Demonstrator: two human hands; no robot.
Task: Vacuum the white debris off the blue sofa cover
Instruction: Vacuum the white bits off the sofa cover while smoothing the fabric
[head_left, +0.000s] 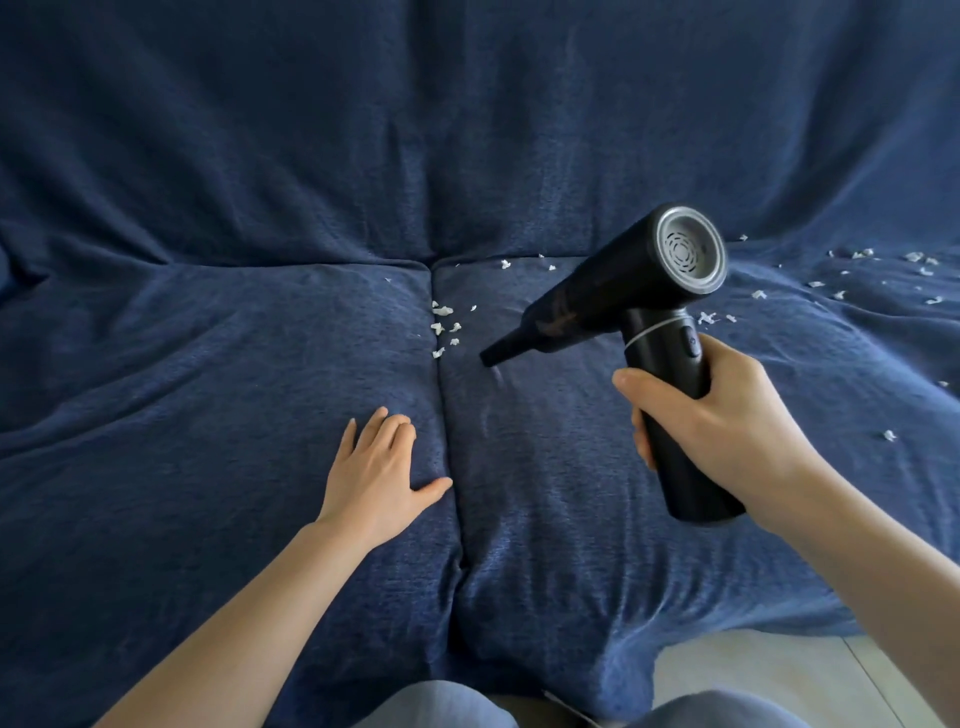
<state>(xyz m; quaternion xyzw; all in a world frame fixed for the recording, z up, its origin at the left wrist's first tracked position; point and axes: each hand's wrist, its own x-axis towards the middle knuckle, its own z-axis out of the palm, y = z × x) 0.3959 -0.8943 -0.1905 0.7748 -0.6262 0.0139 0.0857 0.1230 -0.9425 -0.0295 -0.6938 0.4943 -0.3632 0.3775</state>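
along the seam between the two seat cushions, white debris (443, 325) is scattered on the blue sofa cover (218, 364), with more seen far right. the black handheld vacuum (623, 312) is gripped by the right hand (727, 415), fingers clenched round its handle, nozzle angled down just beside the seam bits. the left hand (379, 467) is laid flat, fingers released, on the left cushion.

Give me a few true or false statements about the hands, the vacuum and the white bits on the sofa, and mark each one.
1. The right hand grips the vacuum by its handle. True.
2. The left hand holds a cloth. False: it lies flat on the sofa cover, holding nothing.
3. White bits lie along the seam between the two seat cushions. True.
4. The nozzle points to the right. False: it points left and down, toward the seam.
5. All the white bits are gone from the right cushion. False: scattered bits remain there.
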